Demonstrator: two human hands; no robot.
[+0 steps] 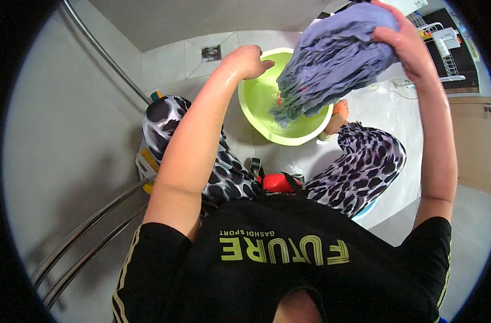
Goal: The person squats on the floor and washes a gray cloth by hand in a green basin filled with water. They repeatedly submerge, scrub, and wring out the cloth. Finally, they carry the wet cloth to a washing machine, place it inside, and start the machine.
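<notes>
My right hand [398, 44] grips a bunched, wet-looking blue-grey cloth [338, 56] high at the upper right. The cloth hangs slantwise over a light green plastic basin [251, 109], its lower end inside the basin near the water. Over the basin's upper left rim is my left hand [247, 62], with its fingers curled downward; whether it holds the rim cannot be told. Part of the basin is hidden behind the cloth.
A floor drain [211, 53] lies beyond the basin. Metal rails [104, 52] run along the left wall, near a yellow-bristled brush [148, 161]. A white wire rack [447, 56] stands at upper right, above a pale cabinet [471, 141]. Something red [279, 183] is between my legs.
</notes>
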